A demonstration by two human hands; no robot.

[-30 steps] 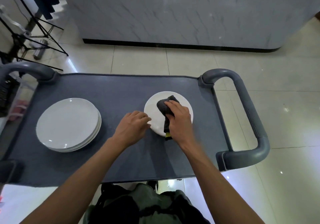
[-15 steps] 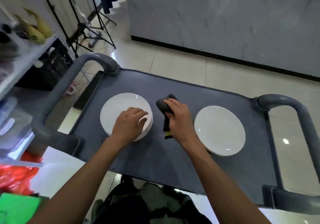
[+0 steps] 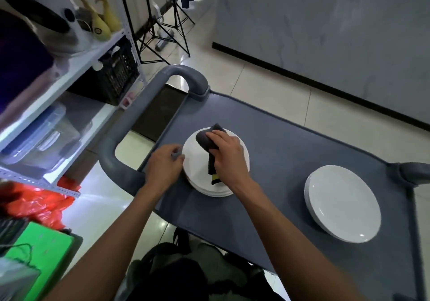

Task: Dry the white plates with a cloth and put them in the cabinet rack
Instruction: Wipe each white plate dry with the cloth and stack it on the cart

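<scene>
Glossy white glazed plates (image 3: 342, 204); dark matt cloth (image 3: 207, 139); grey matt cart top (image 3: 290, 151).

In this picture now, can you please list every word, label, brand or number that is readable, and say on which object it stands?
No text can be read in the head view.
Round dark mark on the yellow object on the shelf: too small and blurred to read.
Yellow tag at the lower end of the dark cloth held by the right hand: no letters can be made out.
White plates, grey cart: no print visible.
</scene>
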